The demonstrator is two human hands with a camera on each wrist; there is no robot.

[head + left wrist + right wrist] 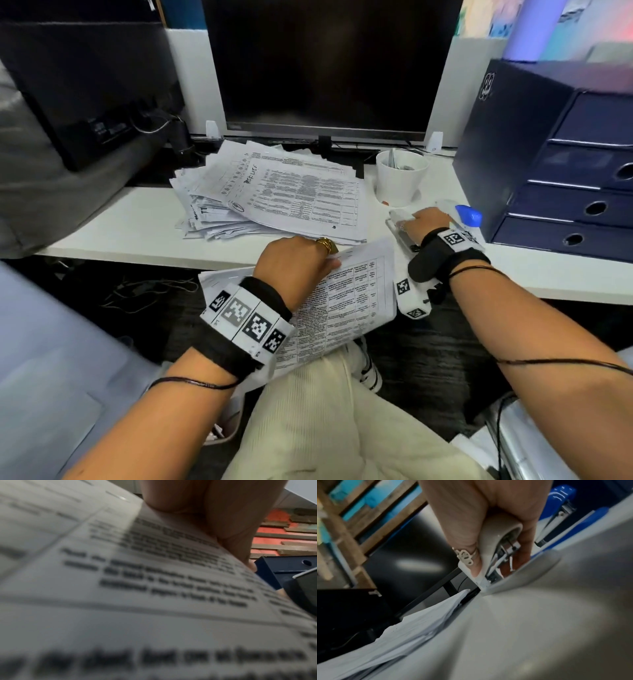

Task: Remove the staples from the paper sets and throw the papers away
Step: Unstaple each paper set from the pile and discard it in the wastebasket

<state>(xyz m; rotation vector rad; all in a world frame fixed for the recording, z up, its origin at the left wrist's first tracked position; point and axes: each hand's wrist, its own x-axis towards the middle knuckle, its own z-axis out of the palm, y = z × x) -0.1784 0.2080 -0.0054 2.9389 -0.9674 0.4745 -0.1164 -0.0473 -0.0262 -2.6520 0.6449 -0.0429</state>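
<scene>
Head view: left hand (294,262) pinches paper set (346,301) over the lap, at the desk (137,226) edge; paper pile (274,192) behind. Left wrist: thumb (228,524) pressed on the sheet. Right wrist: right hand (488,520) grips white stapler (498,555) on the desk.

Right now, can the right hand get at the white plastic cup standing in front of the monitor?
Probably not straight away: the right hand is gripping a white stapler, so it would have to let go first. Otherwise the white plastic cup stands just beyond it on the white desk, with nothing between.
</scene>
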